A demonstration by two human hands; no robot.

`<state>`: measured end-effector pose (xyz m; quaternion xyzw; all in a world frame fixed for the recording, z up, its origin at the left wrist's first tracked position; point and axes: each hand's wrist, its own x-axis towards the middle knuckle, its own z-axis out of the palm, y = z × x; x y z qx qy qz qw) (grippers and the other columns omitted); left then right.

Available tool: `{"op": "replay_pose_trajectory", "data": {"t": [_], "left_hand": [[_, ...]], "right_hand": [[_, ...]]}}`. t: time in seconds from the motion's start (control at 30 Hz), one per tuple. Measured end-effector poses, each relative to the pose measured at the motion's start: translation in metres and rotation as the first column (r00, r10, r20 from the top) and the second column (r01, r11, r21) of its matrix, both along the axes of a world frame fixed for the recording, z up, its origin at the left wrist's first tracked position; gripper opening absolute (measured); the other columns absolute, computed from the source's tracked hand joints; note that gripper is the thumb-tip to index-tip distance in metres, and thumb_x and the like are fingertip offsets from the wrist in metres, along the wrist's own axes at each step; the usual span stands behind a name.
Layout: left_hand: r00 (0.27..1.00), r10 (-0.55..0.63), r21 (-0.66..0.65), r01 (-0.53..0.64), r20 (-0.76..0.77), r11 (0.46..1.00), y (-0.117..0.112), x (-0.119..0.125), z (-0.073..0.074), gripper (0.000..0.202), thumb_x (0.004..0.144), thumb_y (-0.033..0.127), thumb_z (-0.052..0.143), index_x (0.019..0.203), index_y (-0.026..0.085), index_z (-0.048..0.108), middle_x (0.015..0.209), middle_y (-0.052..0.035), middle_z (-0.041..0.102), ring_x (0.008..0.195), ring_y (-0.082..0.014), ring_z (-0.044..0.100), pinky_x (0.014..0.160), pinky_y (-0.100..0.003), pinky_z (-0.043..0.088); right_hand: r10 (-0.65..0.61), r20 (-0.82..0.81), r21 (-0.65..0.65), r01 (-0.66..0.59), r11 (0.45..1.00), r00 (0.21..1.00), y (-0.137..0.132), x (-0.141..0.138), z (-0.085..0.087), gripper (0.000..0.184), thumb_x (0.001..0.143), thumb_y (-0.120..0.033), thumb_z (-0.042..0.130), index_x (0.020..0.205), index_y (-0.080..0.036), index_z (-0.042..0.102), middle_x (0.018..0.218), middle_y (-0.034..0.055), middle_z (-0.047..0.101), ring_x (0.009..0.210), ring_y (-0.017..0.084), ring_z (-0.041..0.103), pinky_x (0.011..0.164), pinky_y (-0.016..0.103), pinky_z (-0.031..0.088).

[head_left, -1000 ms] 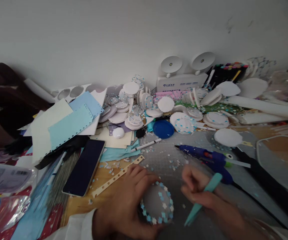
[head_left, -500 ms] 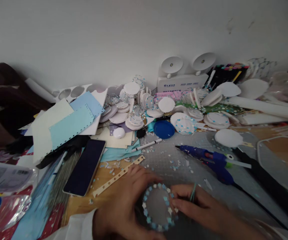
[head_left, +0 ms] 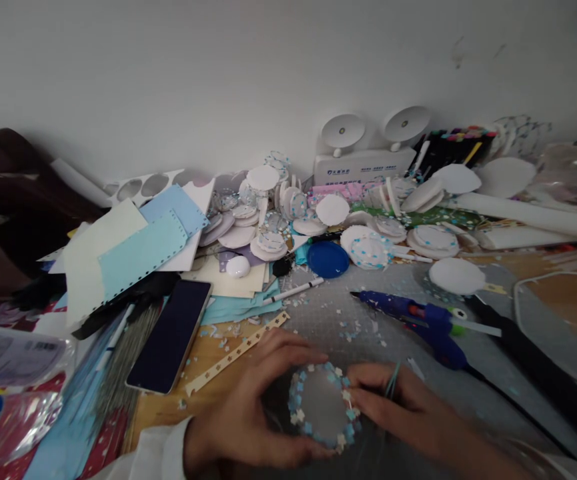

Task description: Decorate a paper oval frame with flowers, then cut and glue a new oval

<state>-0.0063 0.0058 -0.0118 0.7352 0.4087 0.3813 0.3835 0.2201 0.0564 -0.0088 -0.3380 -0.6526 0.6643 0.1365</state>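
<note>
A small wreath (head_left: 295, 403) of light blue and white star- or flower-shaped pieces is held over the grey mat at the bottom centre. My left hand (head_left: 248, 413) curves around its left side, with the fingertips at the top edge and the thumb at the bottom edge. On the wreath's right edge, the thumb and forefinger of my right hand (head_left: 393, 400) are pinched. A thin teal loop (head_left: 393, 381) shows by the right-hand fingers; whether it is a band or a strip I cannot tell.
A blue glue gun (head_left: 418, 320) lies to the right on the grey cutting mat (head_left: 318, 333). At left are a phone (head_left: 171, 337), punched paper sheets (head_left: 143, 250) and a punched strip (head_left: 241, 350). White discs (head_left: 333, 210), some with wreaths, pile up along the wall beside a blue lid (head_left: 328, 259).
The wreath has turned and tilted a little between my hands. My left thumb has come up to its lower edge, and my right fingers still pinch its right side.
</note>
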Motion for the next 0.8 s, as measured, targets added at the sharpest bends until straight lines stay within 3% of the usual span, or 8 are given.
{"op": "replay_pose_trajectory", "data": {"t": [0.17, 0.37, 0.57, 0.8], "left_hand": [[1.0, 0.013, 0.01, -0.013, 0.001, 1.0, 0.0, 0.002, 0.001, 0.065, 0.066, 0.044, 0.085, 0.122, 0.028, 0.056, 0.115, -0.0066, 0.059, 0.107, -0.0259, 0.057, 0.094, -0.039, 0.044], [0.999, 0.043, -0.005, -0.043, -0.003, 0.999, 0.0, 0.003, 0.001, 0.06, 0.068, 0.046, 0.084, 0.118, 0.027, 0.058, 0.113, -0.007, 0.06, 0.106, -0.0258, 0.057, 0.091, -0.038, 0.046], [0.996, 0.062, -0.043, -0.059, 0.068, 0.997, -0.001, 0.002, -0.001, 0.065, 0.064, 0.049, 0.085, 0.121, 0.028, 0.06, 0.115, -0.0071, 0.06, 0.106, -0.0266, 0.058, 0.093, -0.04, 0.045], [0.984, 0.017, -0.057, -0.007, 0.176, 0.998, -0.002, -0.002, -0.011, 0.079, 0.061, 0.053, 0.086, 0.13, 0.031, 0.057, 0.122, -0.0077, 0.054, 0.112, -0.0291, 0.053, 0.1, -0.044, 0.041]], "right_hand": [[0.003, 0.023, -0.004, -0.003, 1.0, 1.0, 0.0, -0.004, 0.009, 0.04, 0.085, -0.057, 0.052, 0.067, -0.021, 0.053, 0.064, -0.0019, 0.044, 0.062, 0.015, 0.041, 0.056, 0.026, 0.035], [0.005, 0.019, 0.02, -0.005, 1.0, 1.0, -0.001, -0.003, 0.01, 0.037, 0.086, -0.053, 0.05, 0.074, -0.02, 0.062, 0.07, 0.002, 0.054, 0.07, 0.019, 0.049, 0.061, 0.028, 0.041], [0.004, 0.013, 0.028, -0.005, 1.0, 1.0, 0.001, -0.001, -0.004, 0.04, 0.09, -0.054, 0.051, 0.068, -0.02, 0.055, 0.063, -0.0037, 0.041, 0.061, 0.013, 0.038, 0.055, 0.025, 0.034], [-0.001, -0.015, 0.0, 0.001, 1.0, 1.0, 0.001, 0.001, -0.007, 0.037, 0.091, -0.051, 0.053, 0.072, -0.02, 0.058, 0.066, -0.0029, 0.045, 0.064, 0.014, 0.041, 0.058, 0.025, 0.035]]}}
